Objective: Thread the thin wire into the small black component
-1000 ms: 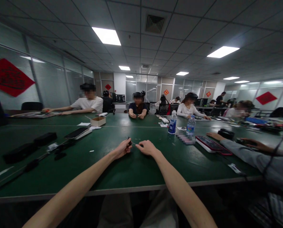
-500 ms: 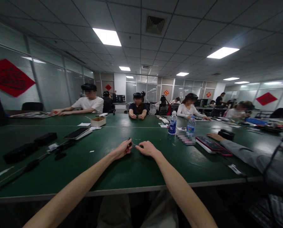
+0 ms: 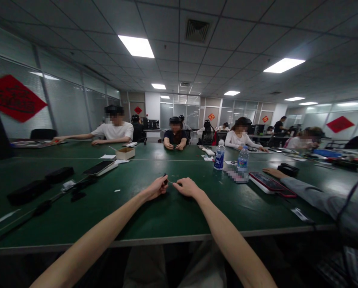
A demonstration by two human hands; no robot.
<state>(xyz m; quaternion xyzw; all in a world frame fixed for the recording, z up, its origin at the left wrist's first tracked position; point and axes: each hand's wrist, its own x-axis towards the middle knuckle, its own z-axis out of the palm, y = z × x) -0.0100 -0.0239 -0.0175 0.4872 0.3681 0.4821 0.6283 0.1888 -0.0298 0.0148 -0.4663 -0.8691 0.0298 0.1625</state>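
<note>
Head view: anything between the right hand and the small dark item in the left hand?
Nothing solid visible. The right hand sits close to the small dark item held in the left hand. Only a thin pale strand seems to span the gap, above the green tabletop.

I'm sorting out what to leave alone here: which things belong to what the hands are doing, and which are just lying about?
In use: left hand pinching a small dark item; right hand pinching a thin light strand.

Lying about: water bottle; cardboard box; smartphone; black case.
</note>
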